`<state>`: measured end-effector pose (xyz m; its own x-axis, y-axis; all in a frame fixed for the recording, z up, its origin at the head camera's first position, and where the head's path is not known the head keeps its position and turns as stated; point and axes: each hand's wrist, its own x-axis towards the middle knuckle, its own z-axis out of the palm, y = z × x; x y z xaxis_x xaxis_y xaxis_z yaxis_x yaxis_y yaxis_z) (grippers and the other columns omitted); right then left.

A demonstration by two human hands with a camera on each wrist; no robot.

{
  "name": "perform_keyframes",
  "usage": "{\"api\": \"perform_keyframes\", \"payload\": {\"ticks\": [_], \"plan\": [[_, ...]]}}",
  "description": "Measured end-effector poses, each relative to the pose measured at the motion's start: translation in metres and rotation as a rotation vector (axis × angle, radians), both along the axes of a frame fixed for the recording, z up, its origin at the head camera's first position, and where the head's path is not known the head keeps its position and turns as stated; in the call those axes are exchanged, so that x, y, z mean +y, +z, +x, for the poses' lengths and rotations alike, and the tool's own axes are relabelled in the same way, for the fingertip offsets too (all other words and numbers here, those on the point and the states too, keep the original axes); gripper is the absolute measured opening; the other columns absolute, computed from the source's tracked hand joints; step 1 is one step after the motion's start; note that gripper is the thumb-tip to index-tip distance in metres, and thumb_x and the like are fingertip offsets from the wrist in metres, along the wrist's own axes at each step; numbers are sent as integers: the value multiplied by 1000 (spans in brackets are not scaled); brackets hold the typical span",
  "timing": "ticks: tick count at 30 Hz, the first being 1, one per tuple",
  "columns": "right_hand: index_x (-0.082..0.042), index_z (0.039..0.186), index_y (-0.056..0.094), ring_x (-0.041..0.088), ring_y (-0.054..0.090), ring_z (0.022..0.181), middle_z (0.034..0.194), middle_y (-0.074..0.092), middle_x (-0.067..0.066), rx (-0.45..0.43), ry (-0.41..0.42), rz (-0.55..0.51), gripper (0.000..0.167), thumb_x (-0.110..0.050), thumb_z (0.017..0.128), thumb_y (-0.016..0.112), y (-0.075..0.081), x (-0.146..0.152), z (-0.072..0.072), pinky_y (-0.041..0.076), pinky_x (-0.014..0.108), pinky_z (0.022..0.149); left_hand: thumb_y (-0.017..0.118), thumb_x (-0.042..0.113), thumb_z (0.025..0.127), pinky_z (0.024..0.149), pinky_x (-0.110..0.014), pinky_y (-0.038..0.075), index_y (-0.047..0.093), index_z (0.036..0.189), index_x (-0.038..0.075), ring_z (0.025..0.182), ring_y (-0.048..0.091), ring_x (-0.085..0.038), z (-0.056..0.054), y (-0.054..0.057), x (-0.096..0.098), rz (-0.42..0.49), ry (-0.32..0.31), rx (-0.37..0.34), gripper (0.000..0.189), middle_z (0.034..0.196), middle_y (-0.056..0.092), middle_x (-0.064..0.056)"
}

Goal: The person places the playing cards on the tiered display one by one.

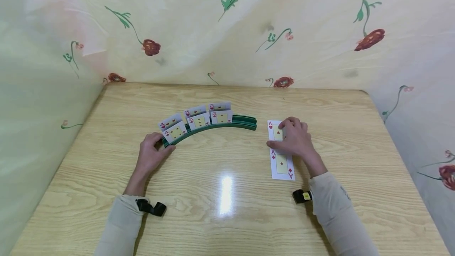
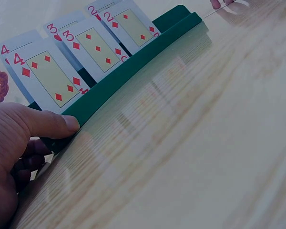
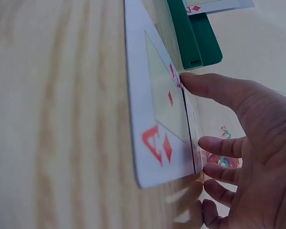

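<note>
My left hand [image 1: 151, 155] grips the left end of a green curved card holder [image 1: 245, 123], its thumb along the front face. The front slot holds a four of diamonds [image 2: 50, 81], three of diamonds [image 2: 93, 47] and two of diamonds [image 2: 126, 24]. Behind them stand matching hearts, partly hidden. To the right, my right hand [image 1: 298, 139] spans an ace of hearts [image 1: 272, 132], thumb at its lower left and fingertips at its right side, covering much of it. An ace of diamonds [image 1: 281, 169] lies face up just below, meeting that card near the thumb.
The wooden table [image 1: 199, 216] has a bright light reflection near its middle. Flower-printed cloth [image 1: 192, 50] rises behind the table and along both sides. Black straps [image 1: 151, 207] with small cameras sit on both wrists. The holder's right end shows bare slots.
</note>
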<state>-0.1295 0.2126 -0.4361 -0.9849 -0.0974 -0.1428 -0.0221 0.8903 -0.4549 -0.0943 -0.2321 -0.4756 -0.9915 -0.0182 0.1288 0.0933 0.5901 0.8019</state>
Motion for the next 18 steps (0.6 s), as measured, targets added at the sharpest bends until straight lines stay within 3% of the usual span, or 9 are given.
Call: {"api": "perform_keyframes", "payload": {"ticks": [18], "plan": [[2,119,59,49,34,123,148,36,29,-30,22,19,69,-41,73,87,8,-1,-8,39,58,95,81,5,81,77,-15,37,69,112,-7,98,50,-24,0,2,0,-8,-4,23,35,110,67,-24]]}}
